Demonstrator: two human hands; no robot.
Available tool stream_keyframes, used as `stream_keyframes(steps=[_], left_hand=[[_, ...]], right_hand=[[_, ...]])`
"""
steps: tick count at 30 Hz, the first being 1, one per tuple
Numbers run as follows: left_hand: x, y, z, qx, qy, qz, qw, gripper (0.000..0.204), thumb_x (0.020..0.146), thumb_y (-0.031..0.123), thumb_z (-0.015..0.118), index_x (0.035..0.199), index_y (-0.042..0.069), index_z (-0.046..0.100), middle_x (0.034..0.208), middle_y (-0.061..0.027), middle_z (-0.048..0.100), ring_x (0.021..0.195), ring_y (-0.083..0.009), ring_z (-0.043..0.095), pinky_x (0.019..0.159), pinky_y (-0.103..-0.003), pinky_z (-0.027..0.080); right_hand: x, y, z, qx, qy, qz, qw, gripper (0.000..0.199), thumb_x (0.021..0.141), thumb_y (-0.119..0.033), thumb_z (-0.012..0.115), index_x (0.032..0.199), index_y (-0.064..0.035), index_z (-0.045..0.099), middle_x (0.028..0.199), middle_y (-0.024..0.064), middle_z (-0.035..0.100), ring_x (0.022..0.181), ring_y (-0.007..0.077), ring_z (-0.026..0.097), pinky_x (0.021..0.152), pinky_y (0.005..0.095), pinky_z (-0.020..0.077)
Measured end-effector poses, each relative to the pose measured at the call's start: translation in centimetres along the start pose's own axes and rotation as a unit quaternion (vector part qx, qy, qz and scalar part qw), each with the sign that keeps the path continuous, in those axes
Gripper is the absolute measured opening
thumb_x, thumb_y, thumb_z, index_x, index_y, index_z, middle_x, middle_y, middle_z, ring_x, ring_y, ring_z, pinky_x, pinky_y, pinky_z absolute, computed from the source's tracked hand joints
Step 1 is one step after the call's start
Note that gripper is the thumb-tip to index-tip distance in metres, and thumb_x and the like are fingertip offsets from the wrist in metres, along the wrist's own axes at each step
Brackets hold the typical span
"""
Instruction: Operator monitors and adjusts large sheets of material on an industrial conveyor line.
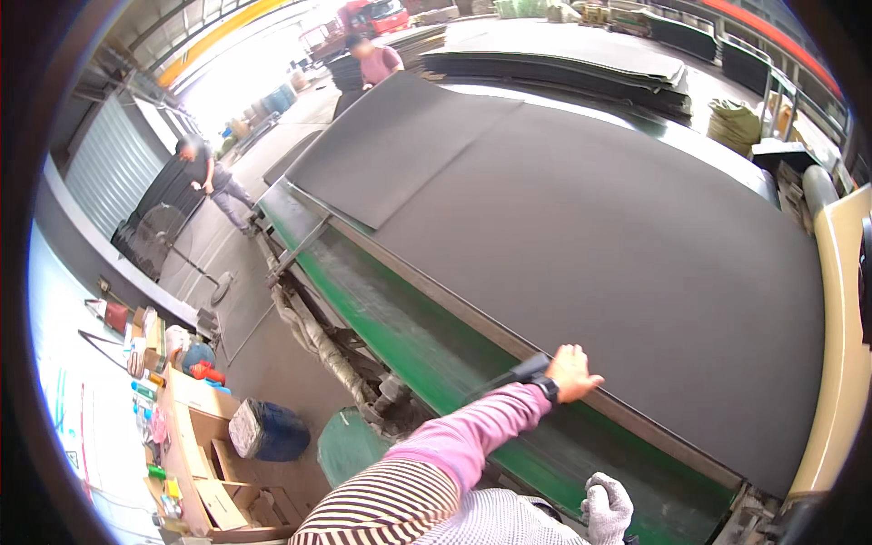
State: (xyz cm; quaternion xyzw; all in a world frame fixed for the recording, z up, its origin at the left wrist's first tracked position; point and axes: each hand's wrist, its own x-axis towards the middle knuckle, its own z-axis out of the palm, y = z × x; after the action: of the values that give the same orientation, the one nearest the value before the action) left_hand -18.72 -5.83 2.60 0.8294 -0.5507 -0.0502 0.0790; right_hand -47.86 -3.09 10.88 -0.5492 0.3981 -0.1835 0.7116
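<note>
Industrial hall with glaring daylight
Light floods the far end beneath a yellow overhead beam [220,41], where a red truck [386,13] stands. Along the left, a corrugated metal wall panel [104,173] rises above grey floor [272,363] bearing a pedestal fan [156,238]; nearer sits a tan open-fronted cabinet [185,420]. An orange-red beam [772,40] crosses the upper right.

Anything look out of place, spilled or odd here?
One mismatch: the left hand, at the near edge of a broad, dark-grey flat sheet, is bare, while the right hand wears a pale-grey knitted glove. No spill stands out.
</note>
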Motion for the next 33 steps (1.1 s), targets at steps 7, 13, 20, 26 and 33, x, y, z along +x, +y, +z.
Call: stream_keyframes(steps=[7, 13, 20, 26, 33], left_hand=[[0.4, 4.1, 1.3, -0.158, 0.017, 0.131, 0.978, 0.062, 0.091, 0.053, 0.046, 0.106, -0.006, 0.059, 0.108, -0.0247, 0.057, 0.107, -0.0384, 0.053, 0.094, -0.046, 0.04], [-0.6, -8.2, -2.2, 0.1, 0.092, 0.1, 0.986, 0.013, 0.083, 0.025, 0.06, 0.077, 0.015, 0.065, 0.075, -0.0089, 0.057, 0.073, -0.0276, 0.06, 0.051, -0.041, 0.049], [-0.5, -11.2, 1.0, 0.129, 0.031, 0.065, 0.989, 0.047, 0.097, 0.037, 0.045, 0.116, -0.004, 0.057, 0.121, -0.0239, 0.057, 0.114, -0.0389, 0.053, 0.099, -0.046, 0.04], [0.3, -0.2, 2.7, 0.126, 0.162, 0.232, 0.951, 0.027, 0.088, 0.03, 0.059, 0.082, 0.004, 0.062, 0.091, -0.0144, 0.06, 0.094, -0.0334, 0.057, 0.079, -0.045, 0.044], [2.1, -4.5, -0.4, -0.151, 0.255, 0.034, 0.954, 0.035, 0.085, 0.026, 0.064, 0.109, 0.001, 0.06, 0.113, -0.0164, 0.06, 0.111, -0.0334, 0.055, 0.096, -0.042, 0.043]], right_hand=[[0.0, -1.5, 1.6, -0.042, -0.036, -0.043, 0.998, 0.02, 0.091, -0.007, 0.055, 0.109, -0.0044, 0.065, 0.076, -0.0014, 0.061, 0.056, 0.0028, 0.048, 0.049, 0.0176, 0.0385], [-0.7, -1.1, -1.0, -0.158, 0.004, -0.061, 0.985, 0.022, 0.083, -0.013, 0.065, 0.102, -0.0024, 0.069, 0.094, 0.0126, 0.07, 0.087, 0.0212, 0.068, 0.08, 0.0301, 0.053], [-1.0, -2.2, -3.0, -0.252, -0.04, -0.042, 0.966, 0.035, 0.092, -0.034, 0.053, 0.118, -0.0117, 0.062, 0.118, 0.0108, 0.064, 0.11, 0.028, 0.059, 0.096, 0.0344, 0.0464], [-1.2, -0.7, -3.1, -0.221, -0.008, -0.039, 0.974, 0.034, 0.091, -0.031, 0.056, 0.117, -0.011, 0.063, 0.113, 0.0103, 0.066, 0.106, 0.0262, 0.062, 0.094, 0.0338, 0.0473], [-0.5, -0.4, -3.6, -0.108, 0.052, -0.053, 0.991, 0.022, 0.086, -0.005, 0.061, 0.107, -0.0016, 0.066, 0.09, 0.0059, 0.068, 0.075, 0.011, 0.062, 0.068, 0.0253, 0.0515]])
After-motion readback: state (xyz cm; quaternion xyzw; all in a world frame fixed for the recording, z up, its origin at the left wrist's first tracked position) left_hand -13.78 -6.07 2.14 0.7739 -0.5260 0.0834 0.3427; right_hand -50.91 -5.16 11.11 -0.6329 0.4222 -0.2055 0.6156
